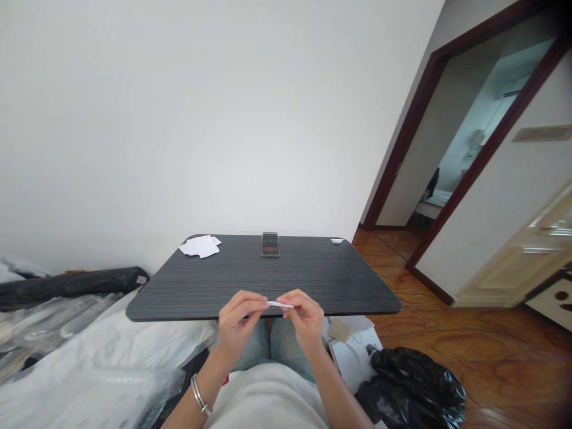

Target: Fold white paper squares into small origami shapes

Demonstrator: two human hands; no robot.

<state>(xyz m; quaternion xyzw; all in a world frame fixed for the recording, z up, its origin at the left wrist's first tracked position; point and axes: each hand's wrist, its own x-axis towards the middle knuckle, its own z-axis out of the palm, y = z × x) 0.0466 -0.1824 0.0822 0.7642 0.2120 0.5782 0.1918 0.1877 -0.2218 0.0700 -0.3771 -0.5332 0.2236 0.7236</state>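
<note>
Between my two hands, over the near edge of the dark table (290,274), is a small folded piece of white paper (280,304). My left hand (241,316) pinches its left end between thumb and fingers. On the other end, the fingertips of my right hand (304,316) are closed as well. At the table's far left lies a loose pile of white paper sheets (200,246). A small white folded paper piece (336,241) rests near the far right corner.
A phone (270,245) leans upright at the table's back middle, near the white wall (268,119). White plastic-wrapped bedding (111,369) lies to the left, with a black roll (75,286) behind it. Black plastic bags (411,387) and a white box (353,351) are on the right floor.
</note>
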